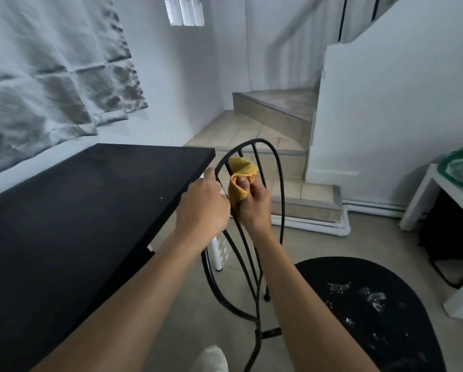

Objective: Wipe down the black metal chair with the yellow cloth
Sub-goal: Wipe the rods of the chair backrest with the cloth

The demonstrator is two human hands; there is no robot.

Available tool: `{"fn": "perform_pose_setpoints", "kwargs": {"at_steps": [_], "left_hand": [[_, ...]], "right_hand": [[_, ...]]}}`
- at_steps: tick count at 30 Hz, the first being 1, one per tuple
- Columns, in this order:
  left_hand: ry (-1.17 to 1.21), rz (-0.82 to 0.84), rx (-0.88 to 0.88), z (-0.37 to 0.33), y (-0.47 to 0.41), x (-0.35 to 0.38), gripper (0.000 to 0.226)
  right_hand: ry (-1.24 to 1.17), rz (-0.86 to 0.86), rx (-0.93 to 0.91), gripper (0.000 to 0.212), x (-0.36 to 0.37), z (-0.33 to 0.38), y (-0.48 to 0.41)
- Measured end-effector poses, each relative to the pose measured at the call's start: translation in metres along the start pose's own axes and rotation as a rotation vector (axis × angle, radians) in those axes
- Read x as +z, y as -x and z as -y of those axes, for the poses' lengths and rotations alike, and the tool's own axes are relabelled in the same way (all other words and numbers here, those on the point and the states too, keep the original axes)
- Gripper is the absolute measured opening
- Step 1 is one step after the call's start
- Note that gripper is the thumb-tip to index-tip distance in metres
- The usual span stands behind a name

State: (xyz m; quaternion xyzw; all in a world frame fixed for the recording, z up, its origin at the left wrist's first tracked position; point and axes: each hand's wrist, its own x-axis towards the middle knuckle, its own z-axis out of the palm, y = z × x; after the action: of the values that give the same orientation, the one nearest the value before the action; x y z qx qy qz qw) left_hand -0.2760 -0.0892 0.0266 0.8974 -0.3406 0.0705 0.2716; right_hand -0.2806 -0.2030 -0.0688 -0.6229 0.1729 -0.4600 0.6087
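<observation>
The black metal chair [273, 162] stands just in front of the person, its looped wire back rising between the two forearms and its round dark seat [364, 312] low at the right, speckled with pale smears. The left hand [204, 202] is wrapped closed around the left side of the back's outer hoop, steadying the frame. The right hand [257, 202] is clenched on the yellow cloth [239, 178], which is bunched up and pressed against one of the thin upright rods inside the hoop — whether the cloth goes right round the rod or only lies against its near face is hard to tell from this angle.

The chair looks stiff and fairly light: thin rod, open back, slim legs, so it would likely tip or skid on the tiled floor [187, 304] if pushed hard from one side. Holding the hoop with one hand while the other rubs seems the sound way to take it. The rods are narrow and smooth, so the cloth probably works best pinched round each one and drawn along its length. The cloth itself is soft and limp, folding readily over the fingers, with slack corners that could snag where the rods meet.

The wiping seems to be at the backrest, with the smeared seat probably yet to do. A black counter [85, 200] sits close at the left — its corner nearly at the left hand's knuckles.
</observation>
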Motion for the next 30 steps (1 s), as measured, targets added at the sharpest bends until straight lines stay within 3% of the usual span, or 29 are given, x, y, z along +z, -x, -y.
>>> {"fn": "perform_pose_setpoints", "kwargs": {"at_steps": [4, 9, 17, 24, 30], "left_hand": [[-0.043, -0.009, 0.020, 0.008, 0.026, 0.005, 0.062], [-0.021, -0.070, -0.014, 0.011, 0.032, 0.012, 0.066], [-0.070, -0.118, -0.003, 0.009, 0.034, 0.015, 0.063], [-0.080, -0.162, -0.002, 0.008, 0.034, 0.017, 0.059], [-0.087, -0.183, 0.006, 0.008, 0.033, 0.020, 0.054]], "right_hand": [[0.289, 0.093, -0.030, 0.022, 0.017, -0.003, -0.022], [0.430, 0.208, -0.075, 0.024, 0.007, -0.013, -0.030], [0.411, 0.242, -0.115, 0.032, -0.016, -0.054, -0.009], [0.300, 0.337, 0.039, 0.017, -0.045, -0.115, 0.020], [0.502, 0.408, 0.415, 0.020, -0.090, -0.200, 0.071]]}}
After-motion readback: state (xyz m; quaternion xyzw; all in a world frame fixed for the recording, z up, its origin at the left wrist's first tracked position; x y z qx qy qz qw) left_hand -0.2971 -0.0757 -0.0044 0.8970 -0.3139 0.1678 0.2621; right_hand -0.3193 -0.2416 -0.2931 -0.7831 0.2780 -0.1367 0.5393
